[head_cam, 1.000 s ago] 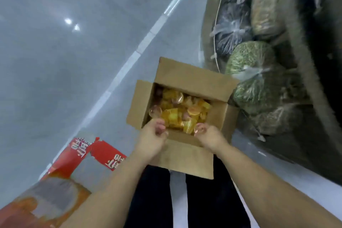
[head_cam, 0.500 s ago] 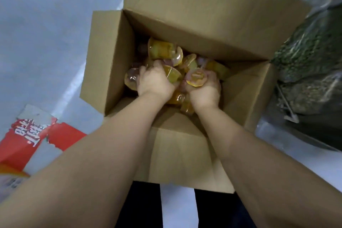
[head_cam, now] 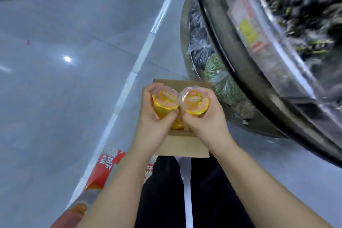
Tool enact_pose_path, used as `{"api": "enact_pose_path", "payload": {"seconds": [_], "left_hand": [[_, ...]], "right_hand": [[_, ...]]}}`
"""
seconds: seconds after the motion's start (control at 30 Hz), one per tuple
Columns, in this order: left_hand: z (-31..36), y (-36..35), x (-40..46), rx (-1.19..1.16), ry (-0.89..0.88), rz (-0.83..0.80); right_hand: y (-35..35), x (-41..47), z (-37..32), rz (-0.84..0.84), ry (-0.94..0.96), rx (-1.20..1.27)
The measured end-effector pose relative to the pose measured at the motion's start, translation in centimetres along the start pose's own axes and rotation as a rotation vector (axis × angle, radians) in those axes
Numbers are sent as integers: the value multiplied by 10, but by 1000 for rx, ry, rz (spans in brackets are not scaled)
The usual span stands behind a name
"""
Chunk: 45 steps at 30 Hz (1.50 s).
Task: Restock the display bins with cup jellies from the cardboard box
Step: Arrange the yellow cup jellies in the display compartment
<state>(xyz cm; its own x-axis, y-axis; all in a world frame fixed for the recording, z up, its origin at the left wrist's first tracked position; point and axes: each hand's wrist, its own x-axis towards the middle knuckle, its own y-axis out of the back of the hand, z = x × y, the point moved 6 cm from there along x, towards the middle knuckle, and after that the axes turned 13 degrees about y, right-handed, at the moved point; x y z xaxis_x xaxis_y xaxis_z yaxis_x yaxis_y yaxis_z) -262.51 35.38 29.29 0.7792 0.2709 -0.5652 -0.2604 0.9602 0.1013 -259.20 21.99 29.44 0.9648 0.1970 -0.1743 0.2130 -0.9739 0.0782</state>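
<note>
The left hand [head_cam: 157,116] is curling its fingers and thumb around a small clear plastic cup jelly with orange-yellow filling [head_cam: 165,101], its foil-topped face tilting up toward the camera. The right hand [head_cam: 205,118] is gripping a second clear plastic cup jelly of the same orange-yellow kind [head_cam: 194,100] in the same way. The two cups are touching rim to rim, and both hands are pressing close together, held above the open brown cardboard box [head_cam: 182,144]. More yellow cups [head_cam: 178,126] are showing inside the box, just beneath the hands, though they are blurred.

The box is sitting on the grey tiled floor [head_cam: 64,89], against the base of a curved display bin with a dark rim [head_cam: 246,79]. Clear bags of green and dark dried goods [head_cam: 218,74] are lying in the lower tier of that bin, just beyond the box's far right corner. A red and white printed carton [head_cam: 107,168] is lying on the floor by the left forearm. The person's dark trousers [head_cam: 166,190] are showing below the box.
</note>
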Motion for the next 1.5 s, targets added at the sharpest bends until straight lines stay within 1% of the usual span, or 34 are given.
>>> {"api": "enact_pose_path", "payload": {"seconds": [0.13,0.27,0.37,0.47,0.57,0.63,0.73,0.83,0.93,1.0,1.07,1.13,1.27,1.4,1.5], "left_hand": [[131,-10,-66,14,-170,-87],[227,-50,-111,55,-363,-272],[287,-96,-133,136,-543,-355],[327,-152,-146,173,-653,-424],[353,-207,-154,163,-684,-507],[364,-243,-155,167,-682,-571],[373,-285,-142,171,-579,-603],[379,-313,-118,200,-487,-558],[386,-335,-97,293,-437,-522],[389,-346,-86,397,-442,-463],[390,-353,-77,481,-461,-387],[387,-356,-68,541,-456,-340],[382,-361,-55,724,-434,-266],[381,-364,-52,831,-424,-241],[380,-364,-52,850,-404,-233]], "right_hand": [[31,-15,-144,25,156,54],[89,-29,-251,54,352,-60],[147,-39,-304,188,473,-185],[206,-45,-331,354,475,-238],[262,-48,-343,511,485,-232],[294,-47,-345,577,476,-162],[337,-40,-341,643,425,-20],[369,-22,-327,661,365,77],[388,5,-305,701,209,119],[399,21,-291,771,110,159],[410,32,-282,858,20,124],[414,41,-276,900,-38,78],[415,44,-272,916,-112,-23],[409,32,-271,849,-176,155],[404,18,-265,813,-237,161]]}}
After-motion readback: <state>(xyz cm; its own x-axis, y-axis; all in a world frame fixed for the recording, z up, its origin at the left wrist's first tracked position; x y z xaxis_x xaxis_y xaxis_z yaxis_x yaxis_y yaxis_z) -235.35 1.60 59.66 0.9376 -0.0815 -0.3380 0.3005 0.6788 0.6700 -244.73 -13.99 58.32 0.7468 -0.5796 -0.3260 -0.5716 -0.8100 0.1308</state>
